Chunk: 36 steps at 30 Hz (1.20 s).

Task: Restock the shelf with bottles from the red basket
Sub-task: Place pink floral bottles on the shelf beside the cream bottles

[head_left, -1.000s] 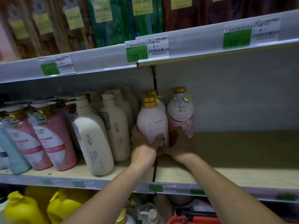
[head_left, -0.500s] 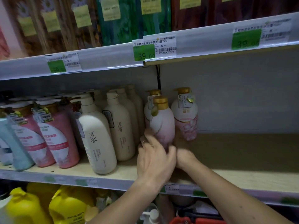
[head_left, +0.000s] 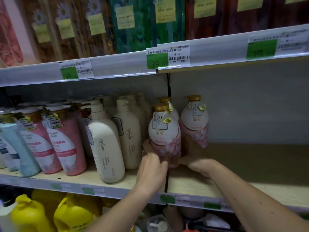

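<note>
Both hands, L [head_left: 151, 166] & R [head_left: 196, 162], grip pink bottle [head_left: 164, 138] upright on shelf [head_left: 217, 183].

Beside the black shelf divider [head_left: 168, 91]: three gold-capped pink bottles [head_left: 164, 131], two front cream bottles [head_left: 107, 144], two pink tubes [head_left: 65, 144], three green price tags [head_left: 157, 60].

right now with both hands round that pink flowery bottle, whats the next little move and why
Probably let go and draw both hands back. The pink floral bottle looks upright on the shelf, label facing out, in front of a matching bottle and beside another. The left hand and right hand grip its base. The bare shelf to the right suggests more bottles should follow.
</note>
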Motion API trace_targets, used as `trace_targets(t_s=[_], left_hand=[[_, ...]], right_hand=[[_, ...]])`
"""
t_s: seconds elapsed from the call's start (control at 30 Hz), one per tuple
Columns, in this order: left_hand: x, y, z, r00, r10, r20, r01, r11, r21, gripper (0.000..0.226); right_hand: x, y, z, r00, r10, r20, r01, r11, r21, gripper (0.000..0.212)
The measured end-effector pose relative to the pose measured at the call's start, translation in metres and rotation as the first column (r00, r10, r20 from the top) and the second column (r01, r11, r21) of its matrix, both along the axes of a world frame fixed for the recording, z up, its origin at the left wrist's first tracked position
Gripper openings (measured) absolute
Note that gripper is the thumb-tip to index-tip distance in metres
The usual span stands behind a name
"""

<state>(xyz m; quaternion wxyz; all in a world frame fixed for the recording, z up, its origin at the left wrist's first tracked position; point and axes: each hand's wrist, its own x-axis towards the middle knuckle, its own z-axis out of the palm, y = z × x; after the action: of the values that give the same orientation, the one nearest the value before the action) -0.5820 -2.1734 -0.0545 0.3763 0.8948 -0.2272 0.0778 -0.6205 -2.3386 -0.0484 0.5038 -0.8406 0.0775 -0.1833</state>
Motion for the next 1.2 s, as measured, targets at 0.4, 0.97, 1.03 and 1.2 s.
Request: trace_targets(t_s=[0.4, 0.97, 1.03, 1.2], left_hand=[[0.01, -0.028, -0.011, 0.984, 0.146, 0.104, -0.17, 0.945, 0.28, 0.05], [-0.007, -0.009, -0.02, 0.998, 0.014, -0.059, -0.014, 1.0, 0.009, 0.011], [-0.001, -0.008, -0.022, 0.995, 0.014, -0.098, -0.019, 0.999, -0.05, 0.015], [0.002, -0.008, -0.022, 0.995, -0.019, -0.095, 0.001, 0.983, -0.185, 0.067]], right_hand=[[0.012, 0.006, -0.009, 0.984, -0.066, 0.162, 0.103, 0.967, -0.231, 0.087], [-0.016, 0.038, -0.008, 0.912, -0.208, -0.353, 0.172, 0.976, -0.131, 0.02], [-0.018, 0.038, -0.005, 0.905, -0.2, -0.374, 0.172, 0.979, -0.108, 0.021], [-0.023, 0.037, -0.004, 0.93, -0.164, -0.328, 0.147, 0.986, -0.077, 0.025]])
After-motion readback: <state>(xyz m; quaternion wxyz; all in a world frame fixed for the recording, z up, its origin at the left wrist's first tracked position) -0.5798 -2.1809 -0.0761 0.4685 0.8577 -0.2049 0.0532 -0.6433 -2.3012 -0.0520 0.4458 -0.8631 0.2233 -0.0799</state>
